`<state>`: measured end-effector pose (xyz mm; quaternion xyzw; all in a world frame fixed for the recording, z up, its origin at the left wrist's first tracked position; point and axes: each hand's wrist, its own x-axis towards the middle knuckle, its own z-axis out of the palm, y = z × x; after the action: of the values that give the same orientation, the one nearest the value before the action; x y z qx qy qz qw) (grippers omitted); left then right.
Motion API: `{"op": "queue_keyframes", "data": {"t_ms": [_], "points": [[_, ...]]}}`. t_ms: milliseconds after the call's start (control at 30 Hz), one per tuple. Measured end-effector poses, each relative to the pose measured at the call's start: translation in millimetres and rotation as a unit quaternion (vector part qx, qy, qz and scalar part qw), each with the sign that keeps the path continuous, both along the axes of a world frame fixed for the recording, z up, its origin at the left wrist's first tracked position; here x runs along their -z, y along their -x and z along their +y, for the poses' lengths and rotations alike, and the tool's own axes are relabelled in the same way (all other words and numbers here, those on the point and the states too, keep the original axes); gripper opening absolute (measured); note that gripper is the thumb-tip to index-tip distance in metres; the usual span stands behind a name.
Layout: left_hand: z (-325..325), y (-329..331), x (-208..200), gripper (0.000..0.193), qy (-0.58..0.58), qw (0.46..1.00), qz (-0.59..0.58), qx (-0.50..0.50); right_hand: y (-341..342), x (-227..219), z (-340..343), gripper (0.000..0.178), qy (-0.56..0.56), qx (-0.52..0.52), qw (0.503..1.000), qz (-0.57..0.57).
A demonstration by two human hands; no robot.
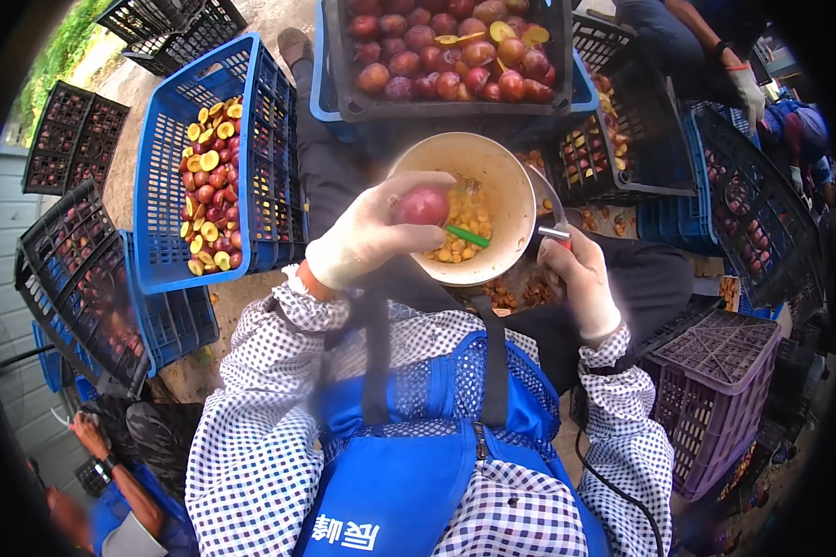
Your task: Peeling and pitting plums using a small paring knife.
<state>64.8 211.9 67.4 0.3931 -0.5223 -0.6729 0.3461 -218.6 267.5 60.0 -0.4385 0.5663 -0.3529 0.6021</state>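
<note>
Smoothly round, pinkish-red plum (422, 206)

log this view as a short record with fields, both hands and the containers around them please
left hand: white-gloved left hand, holding a red plum
right hand: white-gloved right hand, gripping a metal-collared tool; exact type unclear
between hands: cream bucket with yellow pieces inside
near left fingertips: green rod; whether held, cannot tell
left side: blue crate of plums, many cut open showing yellow flesh
ahead: black crate of plums, some yellow cut pieces on top
lower right: purple crate
</note>
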Motion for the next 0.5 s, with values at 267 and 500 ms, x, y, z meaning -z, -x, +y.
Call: {"op": "queue_keyframes", "data": {"t_ms": [267, 500], "points": [[11.0, 36.7, -11.8, 0.059, 0.164, 0.985, -0.021, -0.044, -101.8, -11.8, -43.0, 0.024, 0.253, 0.161, 0.954, 0.026], [16.3, 50.6, 14.4, 0.058, 0.358, 0.909, -0.198, -0.074, -96.2, 19.5, -49.4, 0.025, 0.301, 0.14, 0.942, 0.039]]}}
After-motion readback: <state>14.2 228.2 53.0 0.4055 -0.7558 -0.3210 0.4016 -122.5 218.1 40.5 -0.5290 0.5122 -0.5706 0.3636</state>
